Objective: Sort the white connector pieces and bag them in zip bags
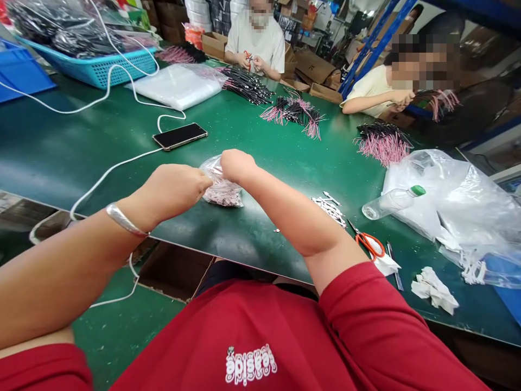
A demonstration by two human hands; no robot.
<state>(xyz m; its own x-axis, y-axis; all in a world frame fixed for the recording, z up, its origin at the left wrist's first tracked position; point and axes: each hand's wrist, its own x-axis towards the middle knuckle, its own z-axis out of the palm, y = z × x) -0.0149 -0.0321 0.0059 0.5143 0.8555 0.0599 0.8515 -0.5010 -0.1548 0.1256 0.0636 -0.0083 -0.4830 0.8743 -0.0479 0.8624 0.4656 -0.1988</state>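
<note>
A small clear plastic bag [223, 191] full of pink and white pieces rests on the green table [260, 141] in front of me. My left hand [175, 190], with a silver bangle on its wrist, is closed on the bag's top left. My right hand [236, 164] is closed on the bag's top from the right, its fingers hidden behind the knuckles. Both hands meet at the bag's mouth.
A black phone [179, 135] on a white cable lies beyond the bag. To the right are small white pieces [329, 206], orange scissors [368, 241], a plastic bottle [391, 201] and large clear bags [456, 195]. Two people work on pink-and-black wire bundles [382, 142] across the table. A blue basket [93, 68] stands far left.
</note>
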